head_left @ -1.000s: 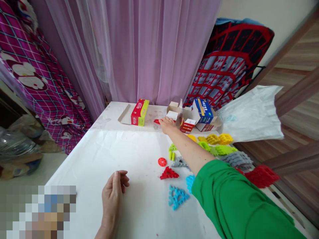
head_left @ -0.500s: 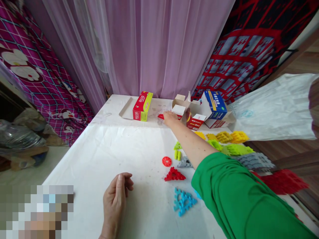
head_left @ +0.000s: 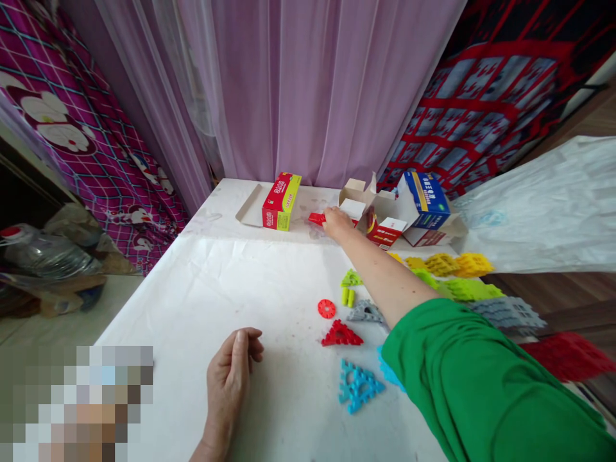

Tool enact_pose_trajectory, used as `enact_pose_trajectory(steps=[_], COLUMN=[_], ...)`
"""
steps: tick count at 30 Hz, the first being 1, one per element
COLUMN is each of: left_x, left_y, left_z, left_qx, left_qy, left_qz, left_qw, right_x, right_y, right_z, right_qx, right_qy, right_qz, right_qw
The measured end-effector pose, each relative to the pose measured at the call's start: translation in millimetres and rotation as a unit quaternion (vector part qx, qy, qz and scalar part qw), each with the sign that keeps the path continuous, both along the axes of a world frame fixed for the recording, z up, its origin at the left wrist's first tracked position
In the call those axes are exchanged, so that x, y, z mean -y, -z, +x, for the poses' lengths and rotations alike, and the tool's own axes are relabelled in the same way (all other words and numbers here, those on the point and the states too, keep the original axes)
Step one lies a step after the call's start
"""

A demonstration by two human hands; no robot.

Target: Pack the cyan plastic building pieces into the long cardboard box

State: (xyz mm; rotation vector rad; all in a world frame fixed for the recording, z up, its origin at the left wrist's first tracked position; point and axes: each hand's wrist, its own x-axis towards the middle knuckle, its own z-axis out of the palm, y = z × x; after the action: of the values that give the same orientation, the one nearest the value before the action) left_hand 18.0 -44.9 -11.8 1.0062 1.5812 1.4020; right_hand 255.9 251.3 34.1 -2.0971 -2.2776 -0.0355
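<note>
My right hand (head_left: 337, 222) reaches far across the table beside the opened boxes. Its fingers are closed on a small red plastic piece (head_left: 316, 219) that sticks out to the left; the fingertips' exact grip is partly hidden. My left hand (head_left: 237, 362) rests on the white tabletop, loosely curled, with nothing seen in it. Between the hands lie a red slotted disc (head_left: 326, 308), a red triangular build (head_left: 341, 333) and a blue triangular build (head_left: 359, 386). Two green sticks (head_left: 348, 296), a green piece (head_left: 351, 278) and a grey build (head_left: 366, 311) sit near my right forearm.
A red-yellow box (head_left: 280, 202) stands at the back left, its flap out. Red-white boxes (head_left: 387, 232) and a blue box (head_left: 428, 200) are at the back right. Yellow (head_left: 474, 264), green (head_left: 471, 289), grey (head_left: 510, 313) and red pieces (head_left: 570, 356) line the right side.
The view has shifted slightly, moving everything right and up. The red piece at my right fingertips shows a little higher and at a different angle. My left hand keeps its pose.
</note>
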Motion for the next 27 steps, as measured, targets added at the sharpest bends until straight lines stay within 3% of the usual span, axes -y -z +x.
enact_pose_trajectory(steps=[4,9,13,16,20,23,27], left_x=[-0.8,-1.7,-3.3,-5.6,-7.1,-5.1,-9.3], left_y=[3.0,5.4,4.0,1.8,-0.7,1.2,7.1], left_z=[-0.6,-0.8,-1.4,-1.7,-2.0,-3.5,-4.7], left_qx=[0.007,-0.003,0.0,0.01,0.022,0.002,-0.101], left_qy=[0.001,0.012,0.014,0.011,0.004,0.008,0.026], left_qz=[0.005,0.017,0.031,0.04,0.051,0.05,0.047], left_qw=[1.0,1.0,0.999,0.999,0.998,0.999,0.993], right_x=[31.9,100.2,137.4,155.7,195.9,241.5,302.2], right_y=[-20.2,-27.0,-30.5,-47.7,-64.8,-55.5,-30.1], right_z=[5.7,19.1,25.0,32.7,57.0,77.5,89.6], right_qx=[-0.001,0.023,0.026,0.001,-0.077,-0.156,-0.228], right_qy=[-0.091,-0.264,-0.271,-0.226,-0.159,-0.154,-0.148], right_qz=[-0.026,-0.123,-0.13,-0.064,0.081,0.173,0.271], right_qw=[0.995,0.956,0.953,0.972,0.981,0.96,0.923])
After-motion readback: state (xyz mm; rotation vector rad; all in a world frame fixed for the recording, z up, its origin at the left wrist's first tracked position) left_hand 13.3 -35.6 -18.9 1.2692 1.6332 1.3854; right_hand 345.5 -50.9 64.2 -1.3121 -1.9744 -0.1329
